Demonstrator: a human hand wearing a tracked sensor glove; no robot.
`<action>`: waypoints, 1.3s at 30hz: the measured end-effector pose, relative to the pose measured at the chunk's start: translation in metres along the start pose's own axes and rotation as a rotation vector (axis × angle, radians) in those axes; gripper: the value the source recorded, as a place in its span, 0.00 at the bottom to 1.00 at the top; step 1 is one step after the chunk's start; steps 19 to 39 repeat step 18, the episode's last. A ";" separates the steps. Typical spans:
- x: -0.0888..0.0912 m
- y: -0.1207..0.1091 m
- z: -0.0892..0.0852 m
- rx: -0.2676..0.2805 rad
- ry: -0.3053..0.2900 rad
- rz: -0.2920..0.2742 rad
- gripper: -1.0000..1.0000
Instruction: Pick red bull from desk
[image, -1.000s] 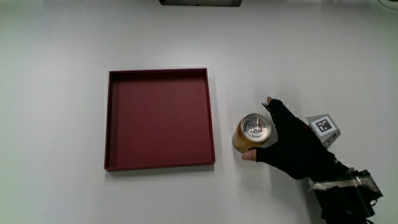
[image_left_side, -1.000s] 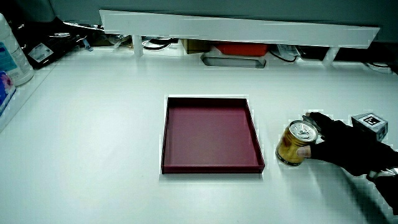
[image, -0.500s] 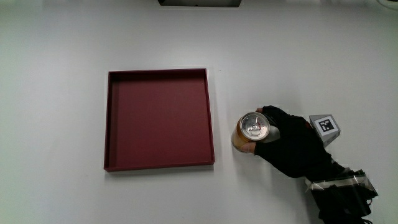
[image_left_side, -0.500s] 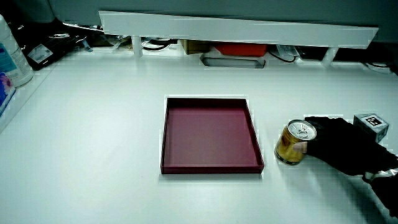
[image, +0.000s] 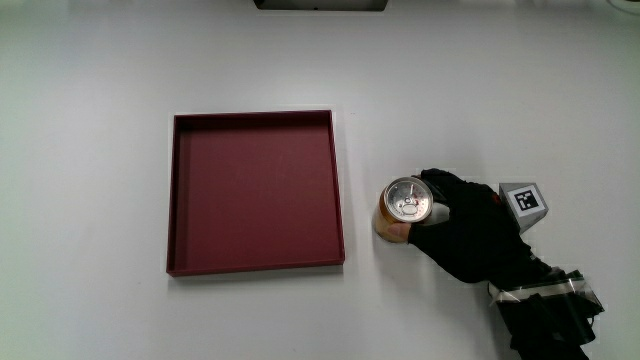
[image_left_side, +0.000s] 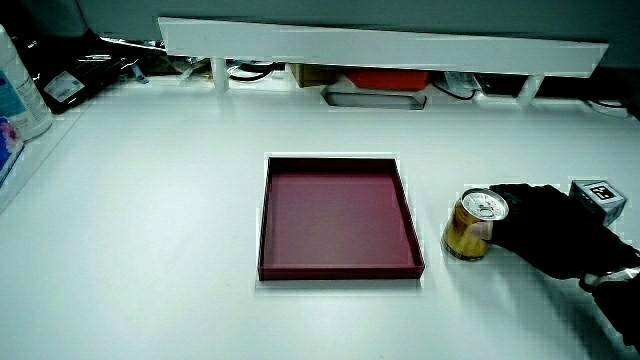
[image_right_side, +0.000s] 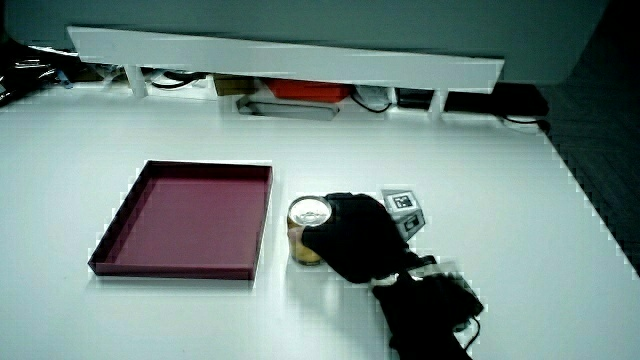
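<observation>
A plain white worktop is seen from above, closed off by a low white partition in both side views, with cables and boxes beneath it. A shallow dark red tray lies on the worktop with nothing in it. Just beside the tray, apart from its wall, the can stands upright, its silver lid with pull tab turned upward and its body gold-coloured; it is taken to be the Red Bull named in the task, though no lettering can be read.

The hand is closed around the can's side away from the tray, the fingers curled round the upper part of the body and the thumb pressed against the side nearer to the person. The patterned cube is carried on the back of the hand. In a side view the can's base appears to rest on the worktop, so the grasp is judged to be made but the lift not yet begun.

A straight upward lift is called for next, with the grip kept firm and the can kept upright. A sideways pull toward the tray is to be avoided, since the tray wall lies near and the can could be knocked against it or tipped.
</observation>
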 end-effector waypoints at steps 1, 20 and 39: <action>-0.001 0.001 0.001 0.005 0.007 0.018 1.00; -0.103 0.027 -0.029 -0.054 -0.041 0.095 1.00; -0.103 0.027 -0.029 -0.054 -0.041 0.095 1.00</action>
